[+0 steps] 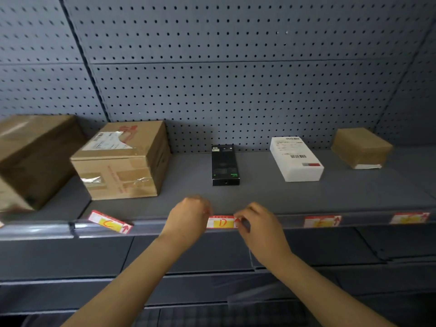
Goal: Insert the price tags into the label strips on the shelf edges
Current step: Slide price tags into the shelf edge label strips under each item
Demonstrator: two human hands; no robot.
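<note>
**Both hands on tag D at the strip**

We face a grey pegboard (236, 79) wall, and below it a grey shelf (271, 197) that carries five boxes. At the far left sits a big carton (30, 159), blurred at the frame's edge. Just beside it stands a taped carton (125, 161) with red print and a torn label on top. Near the middle lies a black box (225, 165), then a white box (296, 159) with barcodes, and furthest right a small brown parcel (362, 147).

Along the shelf's front edge runs the label strip (165, 226). Our left hand (188, 219) and right hand (258, 224) meet at it, fingers curled, each pinching one end of tag D (220, 222), which sits level in the strip below the black box. Tag C (110, 222) lies tilted on the strip under the taped carton, one end raised. Two more tags sit in the strip to the right: one (322, 221) below the white box, another (409, 218) below the parcel.
</note>
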